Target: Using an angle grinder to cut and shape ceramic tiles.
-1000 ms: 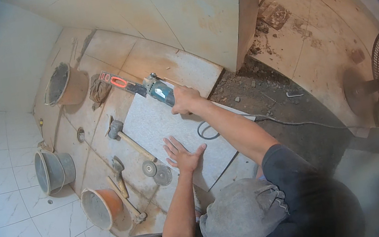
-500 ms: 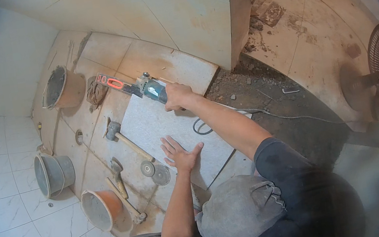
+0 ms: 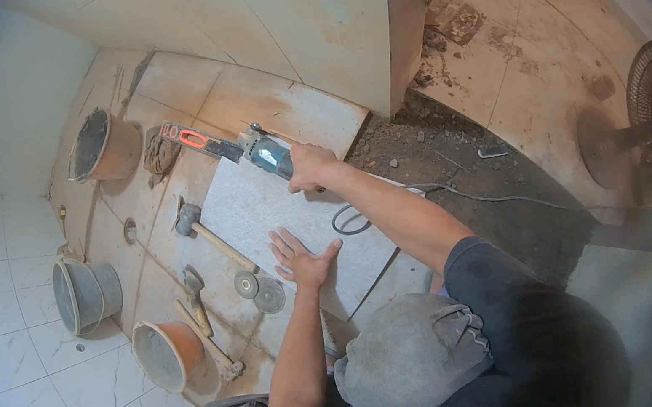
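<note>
While the left hand (image 3: pixel 307 266) stays splayed, apparently steadying the tile (image 3: pixel 245 203), the right hand (image 3: pixel 310 165) still grips the angle grinder (image 3: pixel 268 155), at the left hand's twelve o'clock.

The right grip (image 3: pixel 310 165) hides part of the grinder (image 3: pixel 267 154).

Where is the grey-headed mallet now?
In the head view, the mallet lies left of centre, beside the pale slab, at its left edge, just above two round discs.

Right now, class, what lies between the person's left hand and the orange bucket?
In the head view, between the left hand and the orange bucket lie two round discs, then a trowel-like tool and a hammer.
</note>
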`<control>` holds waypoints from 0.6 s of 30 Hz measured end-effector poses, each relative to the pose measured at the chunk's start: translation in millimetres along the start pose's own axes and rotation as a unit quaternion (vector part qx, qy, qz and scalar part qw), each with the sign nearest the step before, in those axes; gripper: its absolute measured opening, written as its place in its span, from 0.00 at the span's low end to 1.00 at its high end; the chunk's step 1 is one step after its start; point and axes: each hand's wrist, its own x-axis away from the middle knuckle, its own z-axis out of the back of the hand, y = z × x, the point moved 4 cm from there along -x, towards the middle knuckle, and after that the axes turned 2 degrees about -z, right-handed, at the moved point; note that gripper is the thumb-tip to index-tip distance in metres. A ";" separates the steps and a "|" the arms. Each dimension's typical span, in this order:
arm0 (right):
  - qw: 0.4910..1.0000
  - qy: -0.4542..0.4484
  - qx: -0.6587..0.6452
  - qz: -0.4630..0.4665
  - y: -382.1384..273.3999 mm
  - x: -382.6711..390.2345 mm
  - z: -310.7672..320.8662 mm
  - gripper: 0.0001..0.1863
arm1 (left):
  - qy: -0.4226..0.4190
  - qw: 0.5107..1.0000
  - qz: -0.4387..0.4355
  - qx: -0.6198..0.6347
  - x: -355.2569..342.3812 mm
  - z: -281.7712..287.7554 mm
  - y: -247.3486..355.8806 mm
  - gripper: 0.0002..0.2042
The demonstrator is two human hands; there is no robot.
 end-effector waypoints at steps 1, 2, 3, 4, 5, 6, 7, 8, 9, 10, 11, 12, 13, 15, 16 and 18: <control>1.000 -0.003 -0.002 -0.004 1.8 1.6 0.5 0.34 | 0.000 1.000 -0.001 -0.001 -1.0 0.4 0.1 0.76; 1.000 -0.005 -0.005 -0.008 3.6 3.4 0.7 0.35 | -0.001 1.000 -0.002 -0.001 -1.8 0.6 0.2 0.77; 1.000 -0.006 -0.005 -0.007 3.2 6.6 -0.2 0.35 | 0.000 1.000 -0.001 -0.001 -1.9 0.8 -1.3 0.77; 1.000 0.010 0.003 -0.008 3.0 10.3 -0.4 0.33 | 0.000 1.000 0.001 -0.005 -1.8 1.0 -2.9 0.77; 1.000 0.025 0.011 -0.009 2.6 13.9 -0.4 0.31 | 0.000 1.000 0.004 -0.008 -1.6 1.1 -4.4 0.77; 1.000 0.025 0.012 -0.011 5.3 16.4 -1.1 0.31 | -0.002 1.000 0.003 -0.008 -1.3 0.4 -3.3 0.77; 0.999 0.036 0.008 -0.007 7.3 18.9 -0.9 0.32 | -0.002 1.000 0.002 -0.008 -1.1 -0.2 -2.1 0.77; 0.999 0.046 0.005 -0.004 8.8 21.0 -0.8 0.32 | -0.002 1.000 0.001 -0.008 -0.8 -0.5 -1.2 0.77; 0.999 0.046 0.005 -0.005 9.9 23.3 -1.1 0.32 | -0.003 1.000 0.001 -0.007 -0.7 -0.6 -0.4 0.77; 0.999 0.042 0.010 -0.007 10.9 25.3 -1.7 0.33 | -0.004 1.000 0.002 -0.006 -0.7 0.0 -0.3 0.76; 0.999 0.038 0.015 -0.010 11.8 27.2 -2.0 0.34 | -0.006 1.000 0.003 -0.005 -0.6 0.6 -0.3 0.76; 0.999 0.038 0.016 -0.011 13.9 28.7 -1.7 0.34 | -0.006 1.000 0.003 -0.005 -0.7 0.9 0.5 0.76; 1.000 0.026 0.010 -0.009 16.2 30.4 -2.2 0.36 | -0.008 1.000 0.006 -0.007 -0.8 1.2 1.0 0.76; 1.000 0.014 0.005 -0.008 18.8 33.1 -3.6 0.39 | -0.010 1.000 0.008 -0.009 -0.2 1.3 0.9 0.76; 1.000 0.015 0.008 -0.007 19.6 34.6 -4.4 0.39 | -0.005 1.000 0.006 -0.009 0.1 1.6 0.7 0.76; 1.000 0.017 0.012 -0.008 25.1 37.1 -7.2 0.39 | -0.001 1.000 0.001 -0.008 1.1 1.2 2.7 0.76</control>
